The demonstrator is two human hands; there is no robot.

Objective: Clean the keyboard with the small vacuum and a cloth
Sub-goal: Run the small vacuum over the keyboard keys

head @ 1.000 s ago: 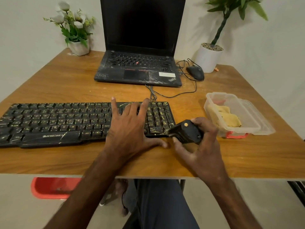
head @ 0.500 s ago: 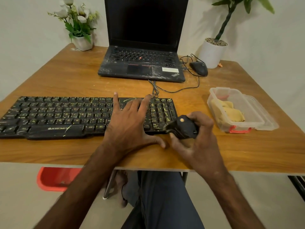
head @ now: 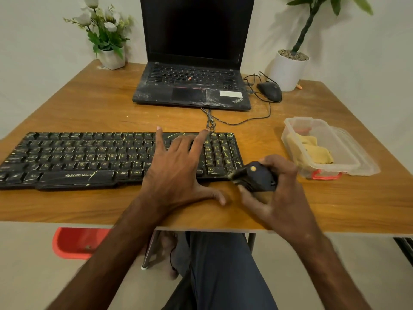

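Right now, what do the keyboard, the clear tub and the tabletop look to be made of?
Keyboard: black moulded plastic, matte, with pale streaks and dust on the keys.
Clear tub: thin see-through plastic, slightly cloudy; the yellow cloth shows through its wall.
Tabletop: wood-grain pattern with a soft sheen, probably laminate or veneer; solid wood cannot be ruled out.

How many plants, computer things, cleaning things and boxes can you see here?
Plants: 2, the white flowers and the leafy plant.
Computer things: 3, the keyboard, laptop and mouse.
Cleaning things: 2, the small vacuum and yellow cloth.
Boxes: 1, the clear plastic container.
Total: 8.
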